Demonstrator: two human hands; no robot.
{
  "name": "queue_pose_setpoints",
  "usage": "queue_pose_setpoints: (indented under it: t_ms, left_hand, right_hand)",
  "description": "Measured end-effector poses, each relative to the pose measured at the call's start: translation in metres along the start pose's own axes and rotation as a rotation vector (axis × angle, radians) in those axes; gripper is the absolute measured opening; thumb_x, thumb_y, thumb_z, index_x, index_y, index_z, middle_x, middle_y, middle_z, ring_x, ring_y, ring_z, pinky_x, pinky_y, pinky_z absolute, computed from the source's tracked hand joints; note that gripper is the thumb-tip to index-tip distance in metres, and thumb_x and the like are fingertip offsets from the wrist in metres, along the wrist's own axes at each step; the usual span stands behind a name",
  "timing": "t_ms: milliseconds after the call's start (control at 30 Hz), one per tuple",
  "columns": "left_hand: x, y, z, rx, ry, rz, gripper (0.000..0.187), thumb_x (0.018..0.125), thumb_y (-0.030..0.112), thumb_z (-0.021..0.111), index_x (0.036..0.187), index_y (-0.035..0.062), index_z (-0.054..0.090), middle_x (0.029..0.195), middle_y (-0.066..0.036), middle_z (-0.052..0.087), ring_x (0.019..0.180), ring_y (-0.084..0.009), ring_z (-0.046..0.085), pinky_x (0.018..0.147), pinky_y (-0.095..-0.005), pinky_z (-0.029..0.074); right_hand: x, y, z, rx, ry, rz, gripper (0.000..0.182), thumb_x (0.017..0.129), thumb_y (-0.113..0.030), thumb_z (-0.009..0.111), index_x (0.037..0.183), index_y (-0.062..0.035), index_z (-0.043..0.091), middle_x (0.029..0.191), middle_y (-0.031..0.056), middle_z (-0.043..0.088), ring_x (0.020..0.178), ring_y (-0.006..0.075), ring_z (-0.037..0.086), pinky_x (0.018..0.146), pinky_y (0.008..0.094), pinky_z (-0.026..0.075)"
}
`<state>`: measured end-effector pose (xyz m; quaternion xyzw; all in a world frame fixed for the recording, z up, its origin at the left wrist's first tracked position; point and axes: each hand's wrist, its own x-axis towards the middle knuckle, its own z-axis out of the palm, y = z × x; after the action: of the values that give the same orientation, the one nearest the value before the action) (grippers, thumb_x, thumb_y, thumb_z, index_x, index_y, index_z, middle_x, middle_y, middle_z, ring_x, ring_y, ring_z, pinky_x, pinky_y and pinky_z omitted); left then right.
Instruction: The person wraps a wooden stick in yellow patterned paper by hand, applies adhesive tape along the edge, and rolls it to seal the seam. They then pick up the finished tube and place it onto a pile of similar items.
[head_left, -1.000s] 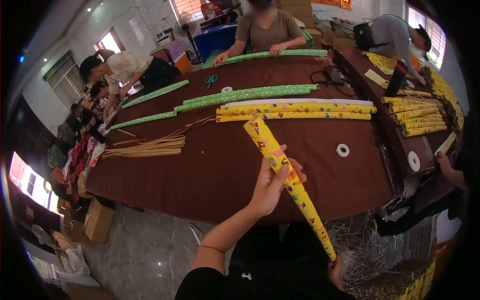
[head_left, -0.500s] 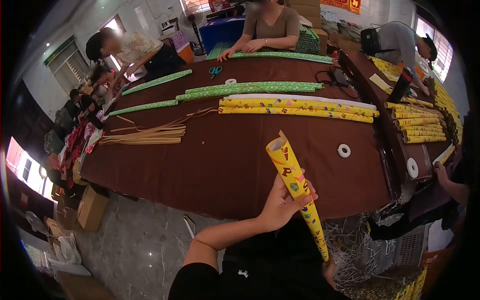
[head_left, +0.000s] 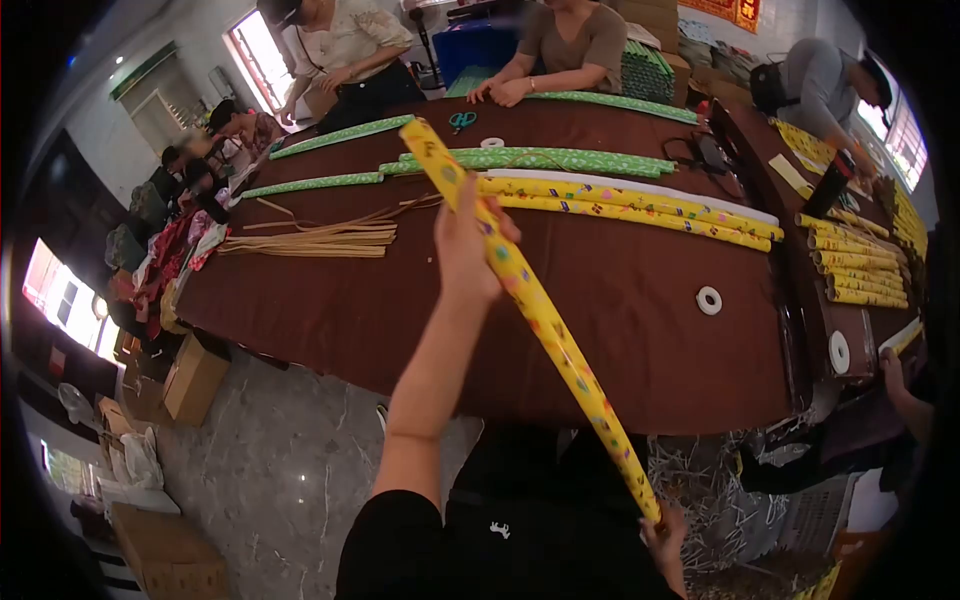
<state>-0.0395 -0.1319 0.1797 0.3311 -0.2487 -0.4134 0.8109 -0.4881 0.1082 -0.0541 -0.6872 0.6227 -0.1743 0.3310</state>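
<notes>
A yellow patterned roll of wrapping paper (head_left: 552,325) slants across the front of me. My left hand (head_left: 468,245) is closed round its upper part, above the table. Down by my lap, my right hand (head_left: 665,535) grips the lower end. Beyond my left hand, two or so yellow rolls (head_left: 630,205) lie beside a white one, with green rolls (head_left: 560,160) behind them. A bundle of thin tan strips (head_left: 315,243) rests on the left side. To the right lies a white tape roll (head_left: 708,300).
The brown-covered table (head_left: 330,310) spreads ahead. Teal scissors (head_left: 462,122) lie near its far side, where co-workers stand. On the right, a ledge carries stacked yellow rolls (head_left: 860,265), a dark bottle (head_left: 828,185) and another tape roll (head_left: 839,352). Shredded paper (head_left: 720,490) covers the floor at right.
My left hand has moved up and left, tipping the roll's upper end farther over the table. The roll's open, flared end now looks narrower. My right hand stays at the lower end.
</notes>
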Motion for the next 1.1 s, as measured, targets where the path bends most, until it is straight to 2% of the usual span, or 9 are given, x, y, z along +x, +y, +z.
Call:
queue_pose_setpoints:
  t_ms: [67,133,233,367,400,433,533,700,1100]
  left_hand:
    - [0.06,0.012,-0.027,0.004,0.112,0.044,0.027,0.095,0.031,0.064,0.095,0.0069,0.051,0.073,-0.005,0.051,0.054,-0.017,0.053,0.048,-0.0314,0.048]
    - [0.113,0.021,-0.062,-0.069,0.143,0.005,0.025,0.095,0.029,0.064,0.094,0.0072,0.053,0.077,-0.006,0.055,0.057,-0.0197,0.056,0.053,-0.0354,0.051]
    - [0.21,0.025,-0.143,0.016,0.055,-0.027,0.023,0.095,0.029,0.063,0.092,0.0078,0.054,0.07,-0.005,0.057,0.061,-0.0195,0.058,0.06,-0.0381,0.053]
    - [0.245,0.033,-0.184,0.09,0.112,-0.184,0.029,0.097,0.037,0.059,0.089,0.0095,0.054,0.075,-0.007,0.06,0.069,-0.0217,0.061,0.07,-0.0406,0.055]
    - [0.317,0.031,-0.249,-0.077,0.129,-0.308,0.027,0.098,0.036,0.057,0.093,0.0097,0.054,0.077,-0.006,0.061,0.069,-0.0226,0.063,0.069,-0.0434,0.057]
    - [0.282,0.031,-0.212,0.084,0.356,-0.202,0.024,0.098,0.034,0.059,0.097,0.0099,0.054,0.078,-0.006,0.062,0.068,-0.0201,0.064,0.064,-0.0388,0.059]
    - [0.264,0.029,-0.217,0.063,0.4,-0.239,0.024,0.098,0.034,0.059,0.097,0.0098,0.055,0.078,-0.006,0.062,0.068,-0.0197,0.064,0.063,-0.0379,0.058]
    - [0.252,0.034,-0.216,0.037,0.403,-0.247,0.025,0.098,0.034,0.06,0.098,0.0097,0.055,0.077,-0.006,0.061,0.067,-0.019,0.063,0.062,-0.0365,0.058]
    - [0.241,0.036,-0.236,-0.037,0.318,-0.276,0.026,0.097,0.034,0.063,0.099,0.0094,0.055,0.077,-0.005,0.061,0.066,-0.0173,0.063,0.059,-0.0329,0.058]
  right_hand:
    - [0.012,-0.02,-0.013,0.262,0.231,-0.166,0.051,0.072,-0.018,0.087,0.115,0.0008,0.066,0.105,0.0162,0.066,0.094,0.0286,0.063,0.08,0.039,0.051]
    - [0.027,-0.058,-0.04,0.6,0.441,-0.2,0.054,0.074,-0.024,0.087,0.116,0.0018,0.065,0.109,0.0121,0.067,0.102,0.0221,0.064,0.087,0.0349,0.051]
    - [0.043,-0.094,-0.094,1.049,0.285,-0.364,0.076,0.074,-0.04,0.086,0.126,0.0051,0.053,0.11,0.0136,0.064,0.092,0.0206,0.068,0.077,0.0323,0.058]
    - [0.079,-0.136,-0.133,1.034,0.157,-0.619,0.089,0.082,-0.055,0.073,0.136,0.0111,0.047,0.123,0.0192,0.062,0.106,0.0246,0.066,0.094,0.0358,0.051]
    - [0.086,-0.154,-0.144,1.115,-0.019,-0.663,0.079,0.092,-0.053,0.062,0.137,0.0102,0.047,0.118,0.0171,0.066,0.103,0.0227,0.067,0.094,0.035,0.05]
    - [0.095,-0.163,-0.145,1.14,-0.031,-0.682,0.071,0.097,-0.047,0.057,0.138,0.0096,0.047,0.116,0.0159,0.067,0.1,0.0211,0.067,0.094,0.034,0.05]
    - [0.119,-0.173,-0.142,1.084,-0.071,-0.79,0.048,0.106,-0.029,0.044,0.136,0.0077,0.051,0.112,0.0131,0.069,0.095,0.0166,0.067,0.093,0.0313,0.049]
    - [0.131,-0.192,-0.135,1.14,-0.125,-0.77,0.036,0.104,-0.015,0.049,0.133,0.0047,0.056,0.11,0.0122,0.07,0.091,0.0141,0.067,0.088,0.0275,0.051]
    - [0.131,-0.173,-0.126,1.3,-0.195,-0.734,0.034,0.102,-0.013,0.051,0.128,0.0078,0.058,0.119,0.0175,0.067,0.095,0.0219,0.07,0.09,0.0329,0.055]
